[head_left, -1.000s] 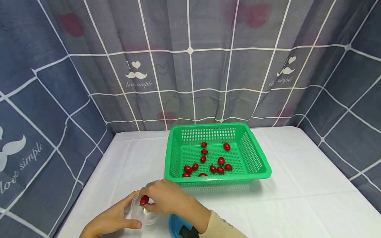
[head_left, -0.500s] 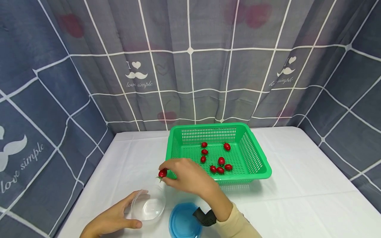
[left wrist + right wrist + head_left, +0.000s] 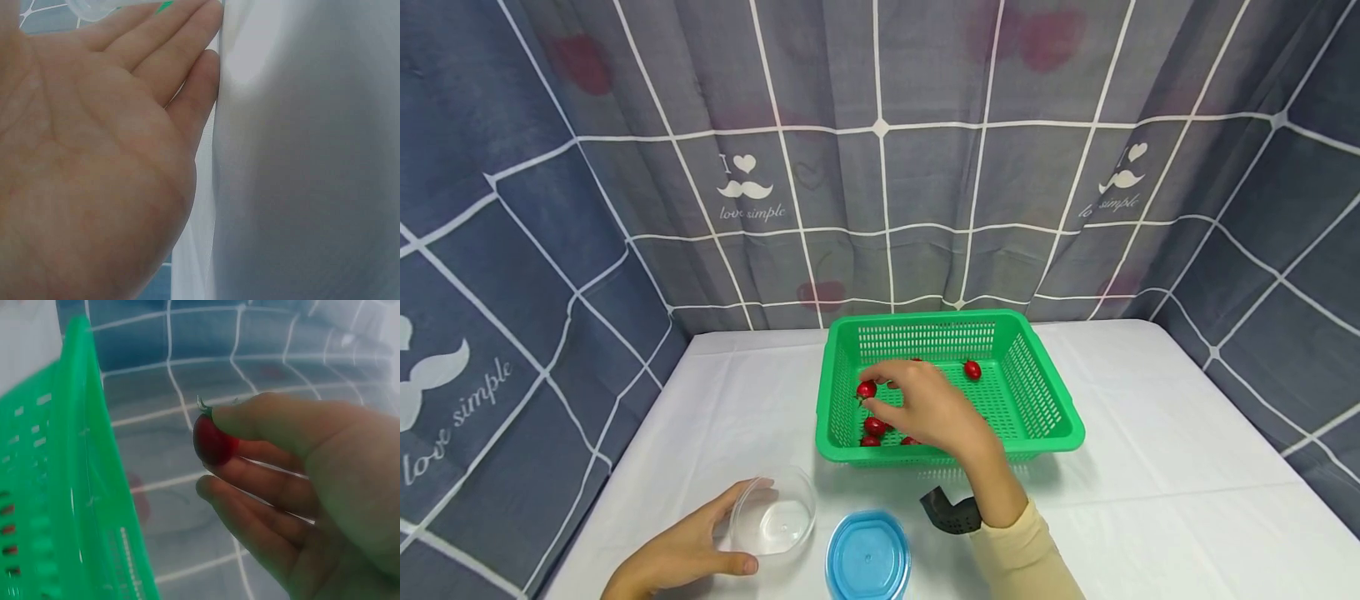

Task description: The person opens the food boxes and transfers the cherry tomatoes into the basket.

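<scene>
My right hand [image 3: 925, 404] pinches a small red cherry tomato [image 3: 867, 390] with a green stem between thumb and fingertips, over the left part of the green basket [image 3: 1060, 433]. In the right wrist view the same tomato [image 3: 214, 440] is beside the basket's green rim [image 3: 78, 425]. Several other tomatoes lie in the basket, such as one tomato [image 3: 972, 369] at the back; my right hand hides some. My left hand [image 3: 688, 542] holds a clear round plastic container [image 3: 782, 521] between thumb and fingers. In the left wrist view, the palm [image 3: 94, 169] faces the camera.
A blue round lid [image 3: 868, 557] lies on the white tablecloth [image 3: 1157, 500], right of the clear container. A black strap-like piece [image 3: 953, 512] is at my right wrist. Grey checked curtains [image 3: 925, 183] enclose the back and sides.
My right hand has lifted the cherry tomato out of the clear container and carried it up and right, over the basket. The blue lid has come into full view. My left hand has stayed put.
</scene>
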`<action>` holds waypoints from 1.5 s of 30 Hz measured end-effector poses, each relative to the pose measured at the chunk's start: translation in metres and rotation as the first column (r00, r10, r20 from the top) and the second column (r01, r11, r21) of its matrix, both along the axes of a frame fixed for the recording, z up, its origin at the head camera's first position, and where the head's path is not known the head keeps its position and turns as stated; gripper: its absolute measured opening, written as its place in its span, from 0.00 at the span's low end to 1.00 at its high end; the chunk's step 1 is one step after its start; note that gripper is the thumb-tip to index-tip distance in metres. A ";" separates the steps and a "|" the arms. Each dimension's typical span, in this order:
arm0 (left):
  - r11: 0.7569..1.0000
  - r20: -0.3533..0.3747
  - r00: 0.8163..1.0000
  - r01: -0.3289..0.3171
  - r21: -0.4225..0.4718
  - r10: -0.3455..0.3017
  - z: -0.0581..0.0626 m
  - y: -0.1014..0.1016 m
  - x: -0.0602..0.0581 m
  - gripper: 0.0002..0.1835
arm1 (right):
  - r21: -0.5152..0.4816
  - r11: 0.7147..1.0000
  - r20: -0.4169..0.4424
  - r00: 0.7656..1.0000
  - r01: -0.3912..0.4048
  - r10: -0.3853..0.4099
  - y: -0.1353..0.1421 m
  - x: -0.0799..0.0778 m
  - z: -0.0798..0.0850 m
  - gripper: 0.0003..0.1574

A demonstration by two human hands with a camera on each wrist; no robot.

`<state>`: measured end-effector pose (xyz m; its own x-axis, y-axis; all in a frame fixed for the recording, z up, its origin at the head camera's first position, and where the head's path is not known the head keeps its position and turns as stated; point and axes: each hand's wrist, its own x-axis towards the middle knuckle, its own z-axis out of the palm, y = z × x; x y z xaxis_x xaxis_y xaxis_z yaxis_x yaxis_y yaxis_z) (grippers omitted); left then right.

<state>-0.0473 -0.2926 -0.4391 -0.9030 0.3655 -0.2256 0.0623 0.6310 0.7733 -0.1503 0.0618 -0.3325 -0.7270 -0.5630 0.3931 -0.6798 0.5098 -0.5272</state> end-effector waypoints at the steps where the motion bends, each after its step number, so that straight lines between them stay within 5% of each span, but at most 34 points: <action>1: 1.000 0.003 1.000 -0.002 0.002 0.002 0.000 0.000 0.000 0.48 | -0.003 1.000 0.006 1.000 0.010 -0.010 0.003 -0.002 -0.001 0.15; 11: 1.000 0.039 0.999 -0.016 0.016 0.016 0.002 0.003 -0.002 0.49 | 0.004 0.989 0.023 0.989 0.147 -0.148 0.038 -0.021 -0.008 0.16; 31: 1.000 0.056 0.998 -0.026 0.017 0.025 0.000 0.003 -0.003 0.49 | 0.035 0.978 0.058 0.976 0.207 -0.209 0.053 -0.023 -0.007 0.11; 45: 1.000 0.037 0.999 -0.019 0.018 0.018 -0.001 0.002 -0.003 0.49 | 0.021 0.974 0.063 0.972 0.225 -0.226 0.058 -0.022 -0.006 0.27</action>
